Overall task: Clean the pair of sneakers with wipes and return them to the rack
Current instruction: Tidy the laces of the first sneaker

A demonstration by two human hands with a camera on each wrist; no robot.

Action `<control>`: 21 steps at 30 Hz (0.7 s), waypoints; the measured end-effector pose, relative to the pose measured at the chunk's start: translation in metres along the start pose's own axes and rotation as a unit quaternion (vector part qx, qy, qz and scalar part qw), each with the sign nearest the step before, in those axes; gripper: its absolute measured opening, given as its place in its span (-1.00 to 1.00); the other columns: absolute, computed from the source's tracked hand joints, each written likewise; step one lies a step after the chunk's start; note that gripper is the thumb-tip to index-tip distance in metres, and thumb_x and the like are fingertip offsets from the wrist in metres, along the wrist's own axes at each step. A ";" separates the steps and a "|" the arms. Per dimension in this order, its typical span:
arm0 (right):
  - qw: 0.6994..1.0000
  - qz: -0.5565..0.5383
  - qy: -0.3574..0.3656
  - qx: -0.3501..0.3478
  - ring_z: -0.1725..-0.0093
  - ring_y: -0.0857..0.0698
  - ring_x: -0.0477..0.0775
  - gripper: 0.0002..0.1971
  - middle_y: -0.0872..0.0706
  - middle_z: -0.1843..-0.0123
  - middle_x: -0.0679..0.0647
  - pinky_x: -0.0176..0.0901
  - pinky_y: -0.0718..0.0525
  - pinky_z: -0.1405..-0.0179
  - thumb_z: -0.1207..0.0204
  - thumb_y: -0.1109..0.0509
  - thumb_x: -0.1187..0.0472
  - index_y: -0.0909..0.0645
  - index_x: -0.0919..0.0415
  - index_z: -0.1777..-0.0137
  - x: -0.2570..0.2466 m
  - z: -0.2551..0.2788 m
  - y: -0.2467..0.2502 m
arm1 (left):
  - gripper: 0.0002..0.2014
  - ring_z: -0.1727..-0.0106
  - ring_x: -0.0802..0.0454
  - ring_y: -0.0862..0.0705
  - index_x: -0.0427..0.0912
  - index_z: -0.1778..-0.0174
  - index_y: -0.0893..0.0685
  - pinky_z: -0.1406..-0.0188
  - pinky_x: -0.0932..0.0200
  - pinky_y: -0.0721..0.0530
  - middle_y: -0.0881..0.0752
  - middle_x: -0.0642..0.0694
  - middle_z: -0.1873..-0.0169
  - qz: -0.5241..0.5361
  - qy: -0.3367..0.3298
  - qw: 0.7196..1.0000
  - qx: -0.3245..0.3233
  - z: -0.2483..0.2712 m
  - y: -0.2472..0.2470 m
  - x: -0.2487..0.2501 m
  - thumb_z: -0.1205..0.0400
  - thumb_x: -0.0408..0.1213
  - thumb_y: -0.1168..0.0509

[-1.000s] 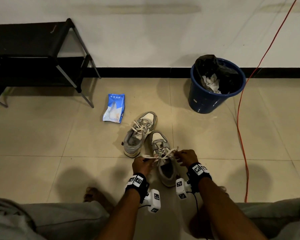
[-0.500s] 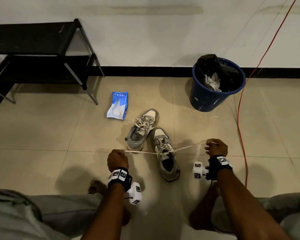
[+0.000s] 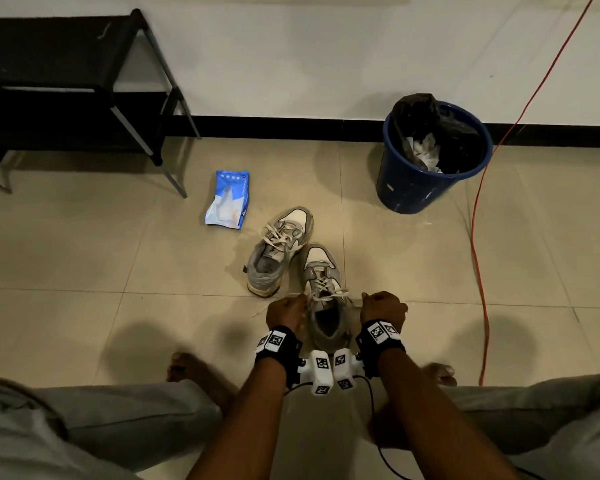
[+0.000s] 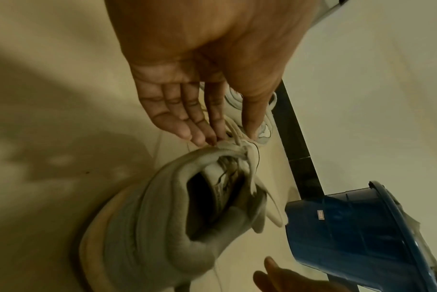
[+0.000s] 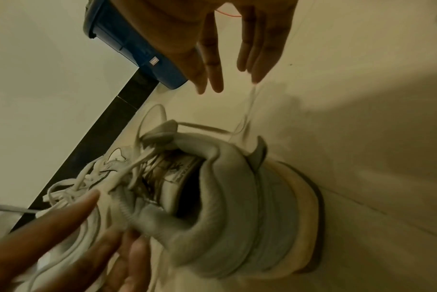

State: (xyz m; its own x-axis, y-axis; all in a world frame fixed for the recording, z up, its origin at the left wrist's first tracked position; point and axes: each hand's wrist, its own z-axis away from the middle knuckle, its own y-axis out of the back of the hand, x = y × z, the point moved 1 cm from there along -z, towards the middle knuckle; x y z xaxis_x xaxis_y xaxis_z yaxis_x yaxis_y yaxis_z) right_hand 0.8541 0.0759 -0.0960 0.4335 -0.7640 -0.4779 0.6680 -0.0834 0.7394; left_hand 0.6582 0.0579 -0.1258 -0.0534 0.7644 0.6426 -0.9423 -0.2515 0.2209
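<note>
Head camera looks down over the floor; both wrist cameras sit close, sharing the near sneaker (image 3: pixel 326 306) and blue bin (image 3: pixel 430 174).

Bare arms, banded wrists

Each wrist wears a black band (image 3: pixel 278 342) with square black-and-white tags and a white camera block (image 3: pixel 320 371); thin black cable (image 3: pixel 374 420); trousers (image 3: pixel 118 420) apparently grey.

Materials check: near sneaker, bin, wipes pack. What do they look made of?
Near sneaker: grey fabric upper, probably mesh or suede-like, matte; padded collar, flat woven laces, yellowed rubbery sole.
Bin: blue moulded plastic, glossy highlights on the wall; thin black plastic liner, crumpled.
Wipes pack: soft plastic film, slightly shiny and creased.
</note>
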 end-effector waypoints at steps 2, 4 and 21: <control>1.000 0.007 -0.005 -0.027 -0.14 -0.63 0.36 -0.64 -0.73 -0.08 0.30 -0.01 -0.59 -0.07 -0.47 -0.42 -0.13 -0.76 0.18 0.02 0.000 -0.003 -0.007 | -0.74 0.49 -0.11 -0.57 -0.14 0.38 -0.82 0.45 0.25 -0.50 -0.72 -0.13 0.47 0.049 0.007 0.998 -0.036 0.012 0.001 0.009 -0.40 -0.02 -0.60; 0.992 -0.078 -0.050 -0.090 0.04 -0.73 0.29 -0.52 -0.79 0.10 0.25 -0.08 -0.66 0.10 -0.33 -0.47 -0.22 -0.79 0.23 0.12 -0.001 -0.007 -0.016 | -0.85 0.53 0.04 -0.53 -0.19 0.27 -0.81 0.52 0.29 -0.46 -0.70 -0.11 0.45 0.092 0.018 0.994 -0.051 0.013 0.001 0.008 -0.47 -0.19 -0.58; 0.904 -0.365 -0.141 -0.174 0.03 -0.66 0.17 -0.77 -0.65 -0.29 0.36 0.02 -0.65 0.01 -0.66 -0.19 0.34 -0.57 0.41 -0.23 -0.006 -0.029 0.014 | -0.76 0.21 -0.21 -0.83 -0.33 0.08 -0.56 0.24 0.03 -0.78 -0.81 -0.34 0.14 0.230 0.051 0.970 -0.067 -0.006 0.041 0.022 -0.78 -0.48 0.00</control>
State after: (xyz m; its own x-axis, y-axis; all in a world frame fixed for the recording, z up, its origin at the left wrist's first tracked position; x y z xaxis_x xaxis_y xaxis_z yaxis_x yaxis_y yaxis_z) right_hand 0.8786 0.0978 -0.0971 -0.3377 -0.7236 -0.6020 0.8851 -0.4617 0.0586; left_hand 0.6163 0.0676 -0.1067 -0.5040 0.6465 0.5727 -0.8452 -0.5056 -0.1732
